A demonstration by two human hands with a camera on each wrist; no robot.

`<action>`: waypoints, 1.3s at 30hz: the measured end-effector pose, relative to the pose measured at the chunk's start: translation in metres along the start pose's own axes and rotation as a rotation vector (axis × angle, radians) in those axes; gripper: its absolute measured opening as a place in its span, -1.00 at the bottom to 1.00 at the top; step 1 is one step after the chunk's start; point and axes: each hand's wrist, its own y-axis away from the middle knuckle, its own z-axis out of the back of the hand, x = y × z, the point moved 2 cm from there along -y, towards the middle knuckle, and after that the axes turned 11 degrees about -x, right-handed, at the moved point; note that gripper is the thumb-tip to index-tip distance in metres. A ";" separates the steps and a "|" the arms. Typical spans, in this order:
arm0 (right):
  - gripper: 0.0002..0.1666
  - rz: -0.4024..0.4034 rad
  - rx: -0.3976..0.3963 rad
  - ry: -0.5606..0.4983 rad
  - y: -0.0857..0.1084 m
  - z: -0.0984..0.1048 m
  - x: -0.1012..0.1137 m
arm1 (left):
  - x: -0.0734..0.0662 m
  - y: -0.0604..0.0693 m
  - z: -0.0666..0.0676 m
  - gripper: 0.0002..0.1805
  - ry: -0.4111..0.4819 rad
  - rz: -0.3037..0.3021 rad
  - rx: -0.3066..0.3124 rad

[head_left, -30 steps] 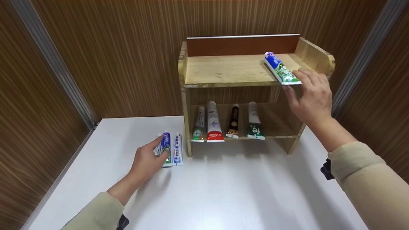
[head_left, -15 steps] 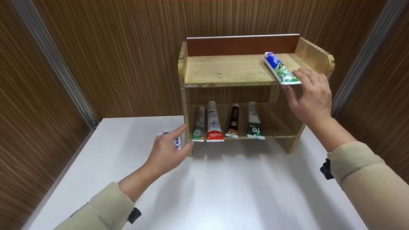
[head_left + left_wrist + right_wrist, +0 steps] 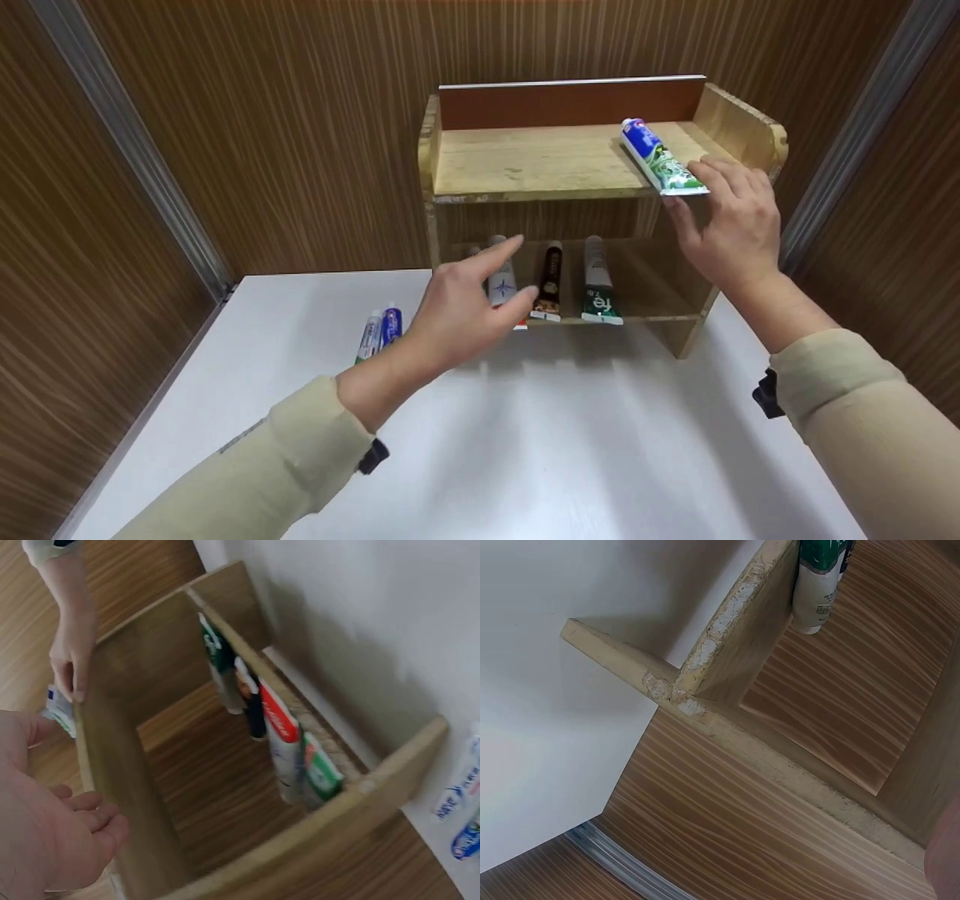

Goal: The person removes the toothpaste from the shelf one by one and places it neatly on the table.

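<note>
A blue-and-green toothpaste tube [image 3: 660, 159] lies on the right of the wooden shelf unit's [image 3: 540, 161] top board, its flat end at the front edge. My right hand [image 3: 735, 225] holds that end, thumb below and fingers at its right side; the exact contact is partly hidden. My left hand [image 3: 469, 307] is held in front of the lower shelf, index finger and thumb spread, gripping nothing. Behind it are a red-and-white Colgate tube [image 3: 501, 283], partly covered, a black tube [image 3: 550, 277] and a white-and-dark-green tube [image 3: 600, 281]. A green-ended tube [image 3: 322, 769] shows in the left wrist view.
On the white table [image 3: 585, 450], left of the shelf unit, lie a blue tube [image 3: 391, 324] and a white tube [image 3: 369, 336], with another white tube [image 3: 459, 784] seen in the left wrist view. Wood-grain walls [image 3: 300, 135] enclose the table at the back and sides.
My left hand has left the tubes on the table and moved right and up to the front of the lower shelf. My right hand and the tube by it have stayed in place.
</note>
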 end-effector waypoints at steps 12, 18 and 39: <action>-0.38 -0.005 0.004 0.016 0.003 0.004 0.001 | -0.041 -0.053 -0.036 -0.29 -0.013 -0.086 -0.080; -0.38 -0.017 0.016 0.034 0.003 0.002 0.003 | -0.051 -0.077 -0.056 -0.23 -0.060 -0.056 -0.063; -0.49 0.037 -0.045 -0.004 0.004 -0.013 0.004 | -0.060 -0.127 -0.104 -0.14 -0.225 -0.050 -0.022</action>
